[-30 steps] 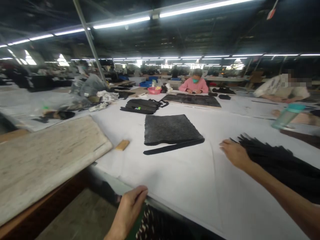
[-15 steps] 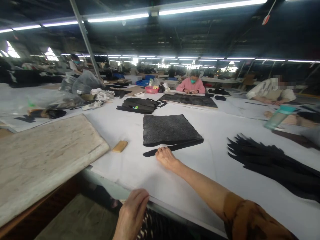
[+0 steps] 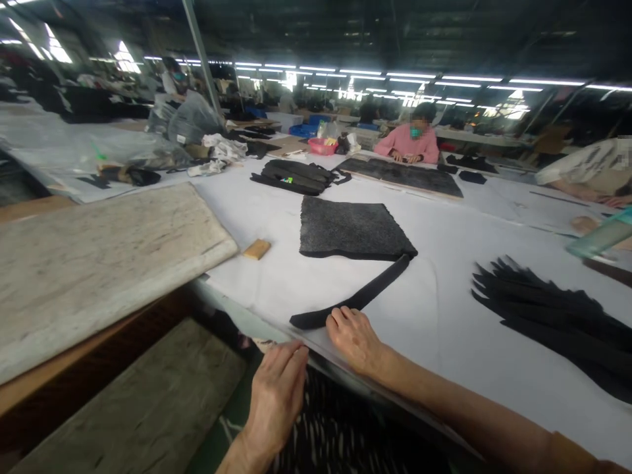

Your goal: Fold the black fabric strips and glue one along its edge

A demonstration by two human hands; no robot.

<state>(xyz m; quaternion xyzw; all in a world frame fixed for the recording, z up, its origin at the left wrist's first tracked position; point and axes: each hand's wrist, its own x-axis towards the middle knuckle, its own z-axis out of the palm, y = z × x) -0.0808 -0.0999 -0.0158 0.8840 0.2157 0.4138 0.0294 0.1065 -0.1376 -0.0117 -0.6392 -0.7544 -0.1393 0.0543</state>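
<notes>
My right hand (image 3: 353,337) has its fingers curled on a black fabric strip (image 3: 376,289) near the table's front edge. The strip lies at a slant, its far end touching the right corner of a dark grey fabric panel (image 3: 350,227). That panel lies flat, with jagged sides. Just off the front edge is my left hand (image 3: 280,382), its fingers pressed together. Whatever may be between those fingertips is hidden. On the white tabletop (image 3: 266,289), a tan block (image 3: 257,249) lies left of the panel.
A worn pale board (image 3: 108,257) covers the left. Black strips (image 3: 548,316) lie fanned at right, near a teal-lidded bottle (image 3: 600,237). Behind the panel sits a black fabric pile (image 3: 296,174). Across the table a person in pink (image 3: 409,141) works at a dark sheet (image 3: 409,174).
My right hand has drawn the strip's near end towards me, so it now slants away from the panel. My left hand stays by the table edge. The view has tilted down and shifted left.
</notes>
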